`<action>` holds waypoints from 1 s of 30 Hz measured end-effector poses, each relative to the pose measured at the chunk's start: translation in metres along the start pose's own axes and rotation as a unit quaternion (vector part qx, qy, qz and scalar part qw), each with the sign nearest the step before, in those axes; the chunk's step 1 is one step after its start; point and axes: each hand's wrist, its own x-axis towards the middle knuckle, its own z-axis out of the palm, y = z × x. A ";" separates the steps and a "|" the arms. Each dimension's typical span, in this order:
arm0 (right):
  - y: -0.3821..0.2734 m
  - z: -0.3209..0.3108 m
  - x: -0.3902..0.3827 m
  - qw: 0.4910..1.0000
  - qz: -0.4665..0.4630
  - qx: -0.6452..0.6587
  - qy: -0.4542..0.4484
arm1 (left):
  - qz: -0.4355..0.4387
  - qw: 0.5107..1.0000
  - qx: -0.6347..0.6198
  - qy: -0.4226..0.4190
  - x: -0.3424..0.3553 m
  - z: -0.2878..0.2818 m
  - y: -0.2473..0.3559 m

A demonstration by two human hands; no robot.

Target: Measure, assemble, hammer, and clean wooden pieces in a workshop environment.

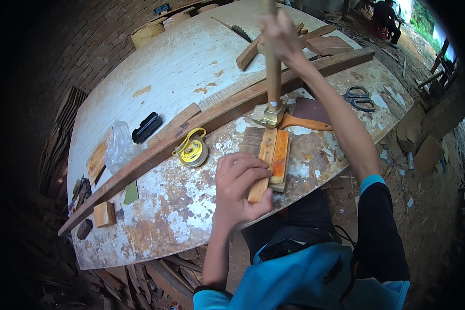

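My right hand (281, 36) is wrapped round the long wooden handle of a hammer (274, 77). The hammer's brass-coloured head points down, just beyond the far end of a narrow wooden strip (267, 150); whether it touches the strip I cannot tell. With bent fingers and thumb, my left hand (240, 188) grips the strip's near end. Against the strip's right side lies an orange-stained wooden block (279, 155). A grey-brown wooden piece (252, 139) shows to its left. An orange-handled brush (307, 122) rests right of the hammer head, partly hidden by it.
A long wooden beam (144, 161) crosses the paint-flecked table (175, 212). Nearby are a yellow tape measure (193, 152), scissors (359, 98), a black case (146, 127) and a plastic bag (120, 146). Wood offcuts (249, 54) lie beyond the beam. Someone sits (386, 18) far right.
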 end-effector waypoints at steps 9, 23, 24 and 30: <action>-0.102 -0.015 -0.071 0.979 -0.192 0.024 -0.057 | -0.089 0.977 0.189 0.036 -0.015 0.042 0.030; -0.189 0.014 -0.066 0.947 -0.085 -0.116 -0.286 | -0.166 0.944 -0.165 -0.234 0.025 -0.018 -0.073; -0.183 0.027 -0.066 0.944 -0.104 -0.113 -0.292 | -0.197 0.926 -0.183 -0.265 0.025 -0.021 -0.079; -0.178 0.053 -0.066 0.947 -0.079 -0.073 -0.302 | -0.209 0.930 -0.176 -0.248 0.018 -0.003 -0.057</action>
